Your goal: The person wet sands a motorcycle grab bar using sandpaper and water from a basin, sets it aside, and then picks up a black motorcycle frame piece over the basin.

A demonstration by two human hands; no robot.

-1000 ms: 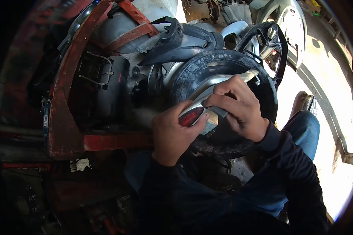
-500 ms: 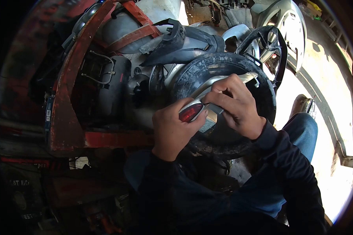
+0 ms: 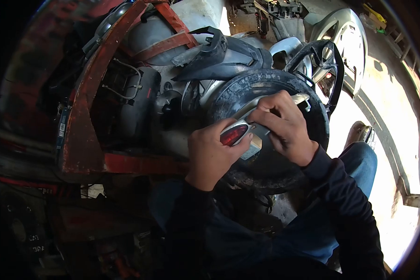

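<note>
From the head camera we looked down on our two hands over a round black tub (image 3: 261,77). Our left hand (image 3: 212,151) was closed around one end of a silver piece (image 3: 303,98), its thumb and fingers on either side of a red lens (image 3: 233,135). Our right hand (image 3: 287,128) was curled, its fingertips against the silver piece just beside the lens; whether they pinched anything small, we could not tell. The piece lay tilted above the tub, its far end reaching toward the rim on our right.

Below our left thumb we saw a pale block (image 3: 253,148), though we could not tell whether it sat in the tub or belonged to the piece. The tub's floor was in dark shadow.

To our left, a dark cylinder (image 3: 142,102) with a bent hose (image 3: 137,84) stood inside a red metal frame (image 3: 81,135), near a rounded grey tank (image 3: 156,39); both hid their contents. A dark grey panel (image 3: 238,63) lay just beyond the tub, with a black bracket (image 3: 338,79) beside it.
</note>
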